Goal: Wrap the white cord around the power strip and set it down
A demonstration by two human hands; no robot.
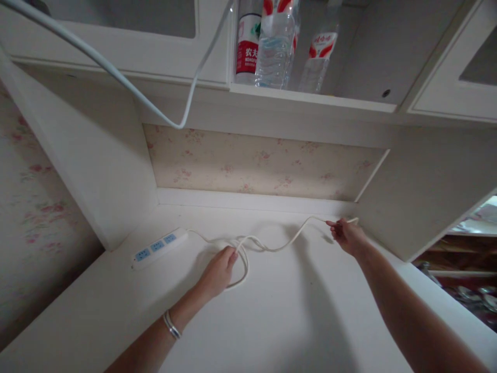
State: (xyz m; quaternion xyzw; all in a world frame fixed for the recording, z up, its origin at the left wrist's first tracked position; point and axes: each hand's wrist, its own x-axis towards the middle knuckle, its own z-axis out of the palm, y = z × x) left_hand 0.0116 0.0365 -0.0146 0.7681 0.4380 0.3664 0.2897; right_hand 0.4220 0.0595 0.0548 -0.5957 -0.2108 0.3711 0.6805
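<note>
A white power strip point(161, 247) with blue socket faces lies on the white counter at the left. Its white cord point(283, 247) runs right in loose loops across the surface. My left hand point(218, 270) is closed around a loop of the cord, close to the strip. Farther right, my right hand point(347, 234) pinches the cord near its far end, beside the cabinet's side panel. A pale bit of the cord's end shows just past my right fingers; its shape is hard to make out.
The white counter point(272, 321) sits beneath a wall cabinet whose open shelf point(310, 98) holds plastic bottles point(276, 49). A thick pale cable point(128, 85) hangs across the upper left. Side panels point(438, 181) bound the nook, with floral wallpaper point(248, 160) behind.
</note>
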